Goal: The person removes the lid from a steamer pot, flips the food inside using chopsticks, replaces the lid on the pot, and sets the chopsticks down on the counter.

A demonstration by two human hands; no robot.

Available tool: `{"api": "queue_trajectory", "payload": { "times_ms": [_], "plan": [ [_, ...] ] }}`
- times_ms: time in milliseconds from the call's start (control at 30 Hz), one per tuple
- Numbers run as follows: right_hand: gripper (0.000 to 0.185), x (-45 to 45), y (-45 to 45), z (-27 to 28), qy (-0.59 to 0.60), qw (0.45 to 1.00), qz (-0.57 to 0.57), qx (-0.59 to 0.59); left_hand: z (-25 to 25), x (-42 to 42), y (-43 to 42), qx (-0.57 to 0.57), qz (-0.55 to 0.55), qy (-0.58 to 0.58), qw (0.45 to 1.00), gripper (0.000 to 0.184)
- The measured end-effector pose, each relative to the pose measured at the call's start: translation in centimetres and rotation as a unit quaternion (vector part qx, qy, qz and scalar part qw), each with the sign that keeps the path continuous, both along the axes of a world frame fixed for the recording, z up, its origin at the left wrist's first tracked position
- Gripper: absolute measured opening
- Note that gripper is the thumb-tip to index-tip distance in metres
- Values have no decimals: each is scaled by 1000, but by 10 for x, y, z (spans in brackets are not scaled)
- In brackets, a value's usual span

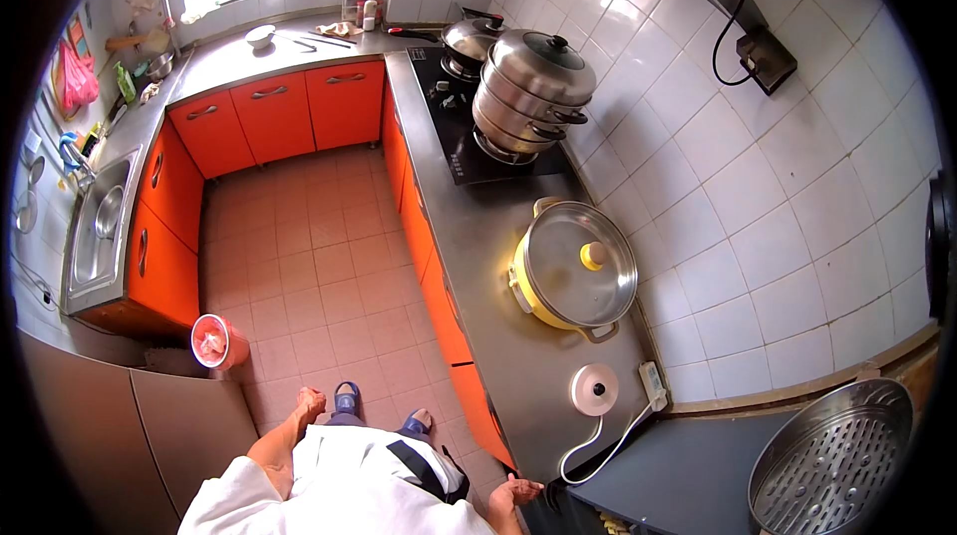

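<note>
My left hand [312,400] hangs in front of my body over the tiled floor, its fingers curled in and nothing visible in them. Low in the view, my right hand [516,491] is beside the counter corner with its fingers stretched out. A dark object lies just past those fingertips; whether they touch it I cannot tell. Nearest on the counter is a round pinkish kettle base [594,390] with a white cord. Beyond it stands a yellow electric pot [543,291] under a glass lid [568,281].
A stacked steamer [508,101] and a lidded pan [469,41] sit on the black gas stove [469,141]. At right is a perforated metal steamer tray [835,460]. A red bin [237,346] stands on the floor at left, near the sink [85,261]. Orange cabinets [269,111] line the walls.
</note>
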State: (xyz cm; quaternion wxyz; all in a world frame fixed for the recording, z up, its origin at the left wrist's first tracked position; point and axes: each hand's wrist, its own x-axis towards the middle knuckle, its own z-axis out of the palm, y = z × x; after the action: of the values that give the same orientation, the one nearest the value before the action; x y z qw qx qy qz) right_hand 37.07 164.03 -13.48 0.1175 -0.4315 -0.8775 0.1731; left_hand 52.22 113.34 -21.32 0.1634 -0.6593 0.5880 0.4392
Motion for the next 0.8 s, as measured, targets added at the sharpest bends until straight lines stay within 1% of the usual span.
{"api": "queue_trajectory", "payload": {
  "times_ms": [33,100,233,267,333,433,500,633,700,733,800],
  "plan": [
    [44,-1,-4,8,0,1000,0,0,1,1,0,0,0,0,1000,18],
    [44,-3,-9,19,1,999,-30,-43,2,3,1,-5,14,23,1000,19],
    [44,-1,-1,-3,11,999,-2,-40,-2,7,-1,-8,4,22,1000,20],
    [46,-1,-2,-10,90,996,3,15,-1,7,-1,-7,4,27,1000,20],
    [52,-1,-4,-14,168,983,8,70,1,6,0,-6,5,32,999,20],
    [54,-2,-7,-8,171,984,-4,59,3,5,0,3,14,22,1000,20],
    [55,-3,-8,-5,172,984,-17,43,4,5,1,9,39,44,998,19],
    [53,-4,-8,0,160,986,-37,16,-13,9,-1,18,48,58,997,21],
    [44,-1,-3,-7,91,995,-22,19,-17,8,-1,22,93,54,994,25],
    [44,1,-7,1,91,995,-22,19,-17,8,-1,22,93,54,994,25],
    [44,3,-20,25,51,997,24,46,-24,12,-2,22,88,59,994,27]
  ]
}}
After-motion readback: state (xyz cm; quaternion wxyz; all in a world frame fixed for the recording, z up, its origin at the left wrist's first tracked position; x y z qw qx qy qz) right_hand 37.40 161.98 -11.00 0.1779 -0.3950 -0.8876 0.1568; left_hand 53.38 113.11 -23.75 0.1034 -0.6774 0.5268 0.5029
